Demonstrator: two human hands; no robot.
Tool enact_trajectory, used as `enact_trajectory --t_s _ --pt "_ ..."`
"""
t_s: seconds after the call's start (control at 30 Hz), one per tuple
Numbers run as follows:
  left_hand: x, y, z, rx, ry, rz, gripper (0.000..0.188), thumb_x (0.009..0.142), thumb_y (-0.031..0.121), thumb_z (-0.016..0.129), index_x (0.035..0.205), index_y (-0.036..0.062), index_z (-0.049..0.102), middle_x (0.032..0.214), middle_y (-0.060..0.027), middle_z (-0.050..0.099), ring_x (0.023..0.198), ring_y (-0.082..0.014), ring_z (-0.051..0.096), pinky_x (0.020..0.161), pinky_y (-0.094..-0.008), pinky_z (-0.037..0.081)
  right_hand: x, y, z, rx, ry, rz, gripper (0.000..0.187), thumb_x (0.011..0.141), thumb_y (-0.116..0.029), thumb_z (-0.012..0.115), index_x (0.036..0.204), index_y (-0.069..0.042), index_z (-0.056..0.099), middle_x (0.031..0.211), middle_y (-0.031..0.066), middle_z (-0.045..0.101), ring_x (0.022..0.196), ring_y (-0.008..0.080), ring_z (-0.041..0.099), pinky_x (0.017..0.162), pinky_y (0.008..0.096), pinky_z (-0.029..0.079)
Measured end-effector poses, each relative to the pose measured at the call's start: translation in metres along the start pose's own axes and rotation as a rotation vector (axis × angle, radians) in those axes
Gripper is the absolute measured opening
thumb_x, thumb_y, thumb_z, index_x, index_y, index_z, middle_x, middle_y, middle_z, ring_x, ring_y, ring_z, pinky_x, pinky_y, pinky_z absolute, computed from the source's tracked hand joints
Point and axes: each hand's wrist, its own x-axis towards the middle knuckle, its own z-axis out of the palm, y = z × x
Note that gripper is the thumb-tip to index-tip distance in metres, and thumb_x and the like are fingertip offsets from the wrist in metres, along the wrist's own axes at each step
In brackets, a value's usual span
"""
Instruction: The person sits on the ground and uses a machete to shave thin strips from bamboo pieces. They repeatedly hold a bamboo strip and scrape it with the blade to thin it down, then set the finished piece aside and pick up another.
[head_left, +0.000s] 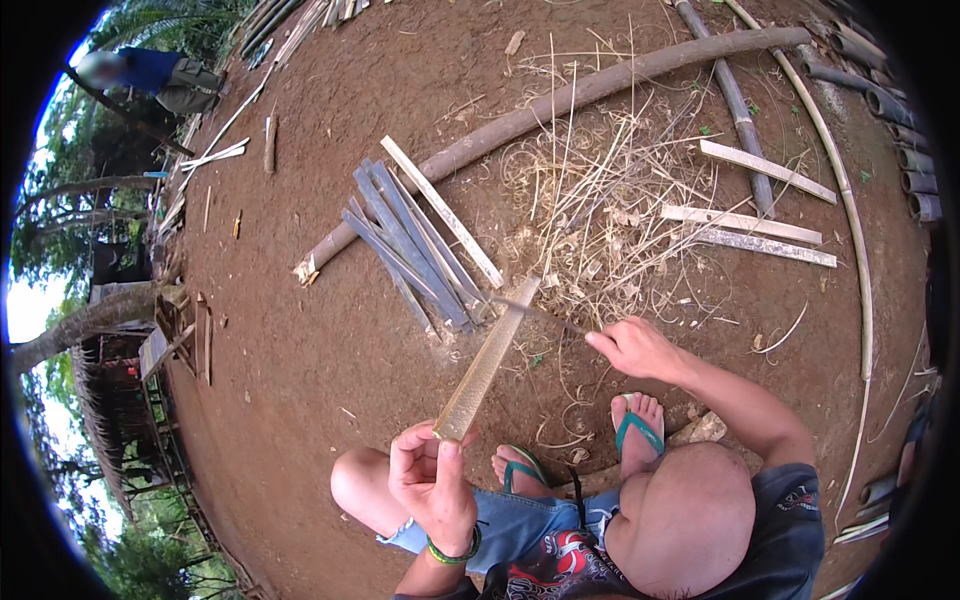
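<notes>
My left hand (437, 485) is closed on the near end of a split bamboo slat (485, 368), pinching it between thumb and fingers. The slat slants away from me, its far end close to the ground by the pile of shavings. In my right hand (635, 348) is a knife, gripped at the handle, which my fingers mostly hide. Its dark, narrow blade (540, 313) lies across the slat near the far end, pointing left. Just left of that spot is a stack of grey-green bamboo slats (405, 245).
Curly bamboo shavings (610, 225) heap up ahead on the brown dirt. A long wooden pole (600, 85) crosses behind them. Pale slats (745, 222) lie to the right, near a thin long pole (850, 210). Bamboo tubes (915, 160) line the right edge. Another person (160, 78) is far left.
</notes>
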Motion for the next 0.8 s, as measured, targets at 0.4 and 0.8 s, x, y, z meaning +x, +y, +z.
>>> enact_trajectory --t_s 0.4,0.8 --pt "-0.014 0.001 -0.022 -0.062 0.056 -0.172 0.022 0.097 0.001 0.054 0.118 -0.0028 0.049 0.116 -0.0169 0.062 0.096 -0.0311 0.071 0.086 -0.0384 0.062 0.029 0.033 0.007 -0.055 -0.035 0.227 0.067 0.102 -0.050 0.048 0.067 0.004 0.067 0.055 0.0222 0.060 0.054 0.0371 0.065 0.062 0.0507 0.054" --pt "-0.009 0.002 -0.030 -0.157 -0.176 -0.317 0.050 0.093 0.009 0.066 0.137 -0.0018 0.044 0.123 -0.0137 0.061 0.109 -0.0299 0.067 0.095 -0.0397 0.056 -0.055 -0.081 -0.013 0.275 -0.159 -0.148 0.045 0.100 -0.036 0.056 0.079 0.002 0.066 0.057 0.0235 0.057 0.055 0.0410 0.061 0.056 0.0480 0.048"
